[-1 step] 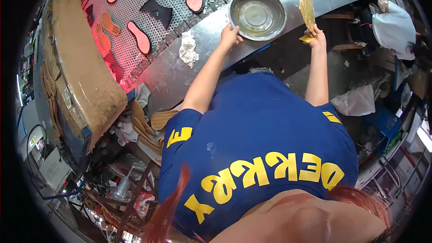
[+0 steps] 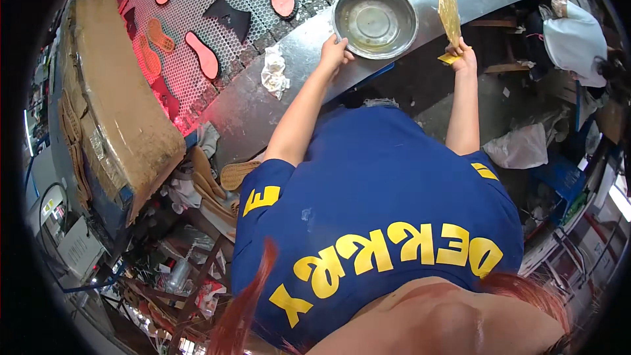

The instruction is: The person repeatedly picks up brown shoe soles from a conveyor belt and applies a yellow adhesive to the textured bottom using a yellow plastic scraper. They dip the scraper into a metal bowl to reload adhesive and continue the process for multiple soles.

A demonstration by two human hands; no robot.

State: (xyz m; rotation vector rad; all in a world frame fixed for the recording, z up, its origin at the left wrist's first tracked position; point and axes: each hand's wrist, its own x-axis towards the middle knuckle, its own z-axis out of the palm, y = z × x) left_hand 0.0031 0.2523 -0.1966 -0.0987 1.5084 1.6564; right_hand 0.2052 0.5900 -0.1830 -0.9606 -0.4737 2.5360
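barely anything has moved since the earlier frame: the metal bowl (image 2: 406, 23) and left hand (image 2: 334, 54) sit a tiny bit further left.
the bowl is on the shiny tabletop (image 2: 230, 118), its rim pinched by the left hand; a crumpled white cloth (image 2: 274, 73) lies near. the right hand (image 2: 465, 60) grips the low end of a flat yellow piece (image 2: 448, 10), right of the bowl and apart from it. the bowl looks stiff and maybe slippery, so hold its rim. the yellow piece looks thin and light, best held by its end.
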